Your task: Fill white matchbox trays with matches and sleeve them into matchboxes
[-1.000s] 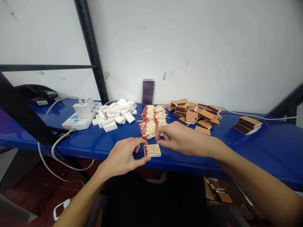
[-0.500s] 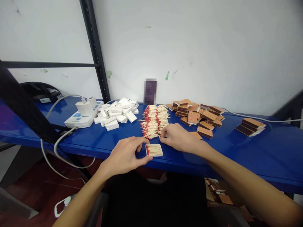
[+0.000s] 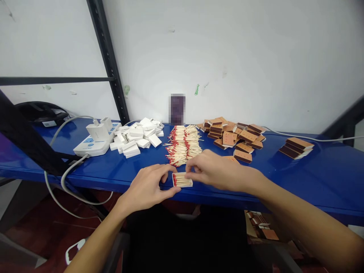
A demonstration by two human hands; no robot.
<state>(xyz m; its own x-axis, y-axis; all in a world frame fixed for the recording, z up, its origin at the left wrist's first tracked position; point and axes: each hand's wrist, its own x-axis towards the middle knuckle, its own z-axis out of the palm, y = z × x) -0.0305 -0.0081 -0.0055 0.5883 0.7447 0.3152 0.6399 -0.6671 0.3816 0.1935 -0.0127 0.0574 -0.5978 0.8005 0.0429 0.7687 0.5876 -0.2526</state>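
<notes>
A small white tray of red-tipped matches (image 3: 182, 180) lies near the front edge of the blue shelf (image 3: 313, 174). My left hand (image 3: 150, 186) grips the tray's left end between thumb and fingers. My right hand (image 3: 212, 170) hovers over the tray's right end with fingertips pinched together, apparently on matches too small to make out. Just behind the tray lies a loose heap of matches (image 3: 183, 144).
A pile of white inner trays (image 3: 139, 137) lies at the left, brown matchbox sleeves (image 3: 236, 135) at the right, and a short stack of boxes (image 3: 295, 147) further right. A white power strip (image 3: 95, 142) with grey cables sits far left. A black upright (image 3: 106, 57) rises behind.
My right hand went back to the match heap, then returned over the tray with its fingers pinched. My left hand kept hold of the tray.
</notes>
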